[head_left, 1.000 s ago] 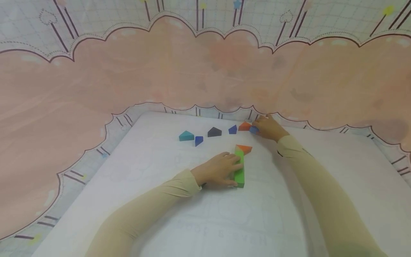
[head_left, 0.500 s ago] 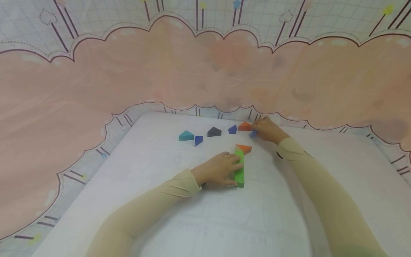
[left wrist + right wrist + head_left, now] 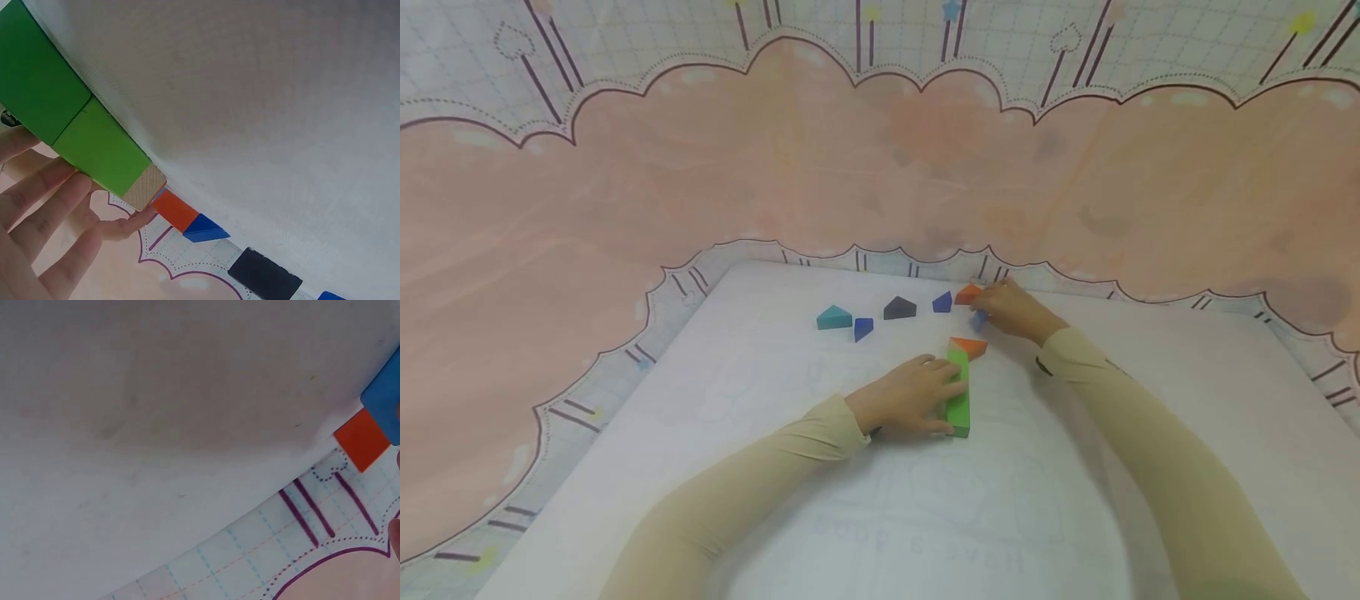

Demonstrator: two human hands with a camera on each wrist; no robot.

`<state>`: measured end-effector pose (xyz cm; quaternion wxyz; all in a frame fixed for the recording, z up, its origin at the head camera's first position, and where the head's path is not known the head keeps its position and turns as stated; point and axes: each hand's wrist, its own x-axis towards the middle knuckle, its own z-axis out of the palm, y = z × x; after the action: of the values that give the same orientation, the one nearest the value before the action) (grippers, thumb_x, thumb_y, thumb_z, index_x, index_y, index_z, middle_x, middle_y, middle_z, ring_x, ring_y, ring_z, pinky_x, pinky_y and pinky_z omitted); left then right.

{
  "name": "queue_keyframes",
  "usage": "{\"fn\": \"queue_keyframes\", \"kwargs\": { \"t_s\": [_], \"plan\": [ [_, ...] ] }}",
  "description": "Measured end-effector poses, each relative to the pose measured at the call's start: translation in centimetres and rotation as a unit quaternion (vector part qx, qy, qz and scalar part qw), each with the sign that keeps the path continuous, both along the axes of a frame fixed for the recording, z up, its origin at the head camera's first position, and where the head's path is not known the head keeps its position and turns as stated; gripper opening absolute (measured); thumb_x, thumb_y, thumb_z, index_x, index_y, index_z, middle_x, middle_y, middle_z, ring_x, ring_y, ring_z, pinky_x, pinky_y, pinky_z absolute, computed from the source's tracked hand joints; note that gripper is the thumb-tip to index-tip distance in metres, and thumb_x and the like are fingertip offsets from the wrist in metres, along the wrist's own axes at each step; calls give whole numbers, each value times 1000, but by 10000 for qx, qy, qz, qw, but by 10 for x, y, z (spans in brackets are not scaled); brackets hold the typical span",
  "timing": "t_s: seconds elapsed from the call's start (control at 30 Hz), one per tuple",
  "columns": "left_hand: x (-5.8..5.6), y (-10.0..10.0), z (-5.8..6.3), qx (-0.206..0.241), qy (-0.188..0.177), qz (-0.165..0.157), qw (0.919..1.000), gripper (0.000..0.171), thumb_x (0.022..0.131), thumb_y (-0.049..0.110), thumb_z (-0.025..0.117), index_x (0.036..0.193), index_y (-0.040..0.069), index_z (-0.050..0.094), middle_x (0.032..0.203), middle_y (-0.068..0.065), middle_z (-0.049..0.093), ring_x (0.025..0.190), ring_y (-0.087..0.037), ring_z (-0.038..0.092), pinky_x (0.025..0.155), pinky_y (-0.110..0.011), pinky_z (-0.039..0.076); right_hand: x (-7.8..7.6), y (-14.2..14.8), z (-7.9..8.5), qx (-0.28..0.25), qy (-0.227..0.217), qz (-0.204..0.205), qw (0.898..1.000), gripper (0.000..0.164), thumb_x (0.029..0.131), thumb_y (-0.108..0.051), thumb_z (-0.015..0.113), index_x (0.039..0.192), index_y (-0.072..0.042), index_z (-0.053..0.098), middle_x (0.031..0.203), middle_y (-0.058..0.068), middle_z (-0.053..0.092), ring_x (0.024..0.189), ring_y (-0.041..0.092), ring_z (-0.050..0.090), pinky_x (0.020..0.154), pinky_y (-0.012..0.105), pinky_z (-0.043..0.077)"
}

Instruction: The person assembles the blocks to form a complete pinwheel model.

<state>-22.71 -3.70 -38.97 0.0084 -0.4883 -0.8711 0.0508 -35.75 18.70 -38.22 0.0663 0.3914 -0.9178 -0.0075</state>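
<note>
My left hand rests over the green blocks, its fingers straight across the top. In the left wrist view a dark green block and a light green block stand end to end, and bare wood shows at the light one's end. An orange triangular block lies against their far end. My right hand pinches a blue block farther back, and its fingers partly cover it. In the right wrist view this blue block overlaps an orange-red block.
Along the back of the white tabletop lie a teal block, a small blue triangular block, a dark grey block, another blue block and an orange-red block. A patterned curtain hangs behind.
My right hand has drawn the blue block a little left and toward me, past the orange-red block. My left hand has stayed on the green blocks.
</note>
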Motion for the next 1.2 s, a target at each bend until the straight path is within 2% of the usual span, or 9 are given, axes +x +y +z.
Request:
{"fn": "queue_keyframes", "kwargs": {
  "t_s": [0.13, 0.33, 0.57, 0.83, 0.97, 1.2],
  "plan": [
    [0, 0, 0, 28, -30, 3, 10000, 57, 86, 55, 57, 130, 19, 48, 133, -4, 49, 126, -21, 46, 114, -40, 31, 1, -7, 0, 27, -83, 76, 9999, 31, 80, 5, 64, 107, -9, 69, 112, 9, 69, 114, 33, 59, 104, 57, 38],
    [1, 0, 0, 37, -75, -10, 10000, 57, 86, 55, 57, 130, 19, 48, 134, -5, 48, 127, -21, 46, 115, -40, 31, 4, -13, 0, 108, 193, 451, 9987, 29, 77, 6, 66, 100, -10, 70, 107, 9, 71, 109, 31, 62, 100, 57, 42],
    [1, 0, 0, 36, -81, 2, 10000, 56, 86, 54, 57, 129, 19, 48, 132, -4, 48, 126, -21, 46, 115, -40, 31, 7, -13, 7, 28, 102, 95, 9999, 40, 78, 5, 68, 114, -10, 66, 122, 9, 64, 118, 33, 56, 101, 59, 40],
    [0, 0, -1, 37, -125, 59, 9999, 57, 86, 54, 58, 130, 20, 48, 132, -4, 48, 127, -21, 46, 115, -41, 30, 8, -13, 6, 139, -203, 34, 9997, 26, 81, -1, 67, 105, -9, 70, 108, 10, 70, 105, 32, 63, 95, 55, 46],
    [0, 0, -1, 2, -117, 50, 9999, 58, 86, 55, 57, 131, 20, 47, 134, -5, 47, 128, -22, 45, 115, -41, 30, 8, -16, 5, 40, -291, 180, 9994, 27, 80, 2, 66, 105, -9, 71, 107, 9, 71, 107, 31, 62, 99, 57, 42],
    [0, 0, -2, 6, -79, 30, 10000, 59, 86, 56, 57, 132, 20, 47, 135, -5, 47, 127, -21, 45, 115, -40, 30, 9, -21, 3, -52, -161, 582, 9982, 30, 77, 4, 65, 101, -13, 71, 112, 9, 69, 110, 28, 61, 100, 56, 42]
  ]
}}
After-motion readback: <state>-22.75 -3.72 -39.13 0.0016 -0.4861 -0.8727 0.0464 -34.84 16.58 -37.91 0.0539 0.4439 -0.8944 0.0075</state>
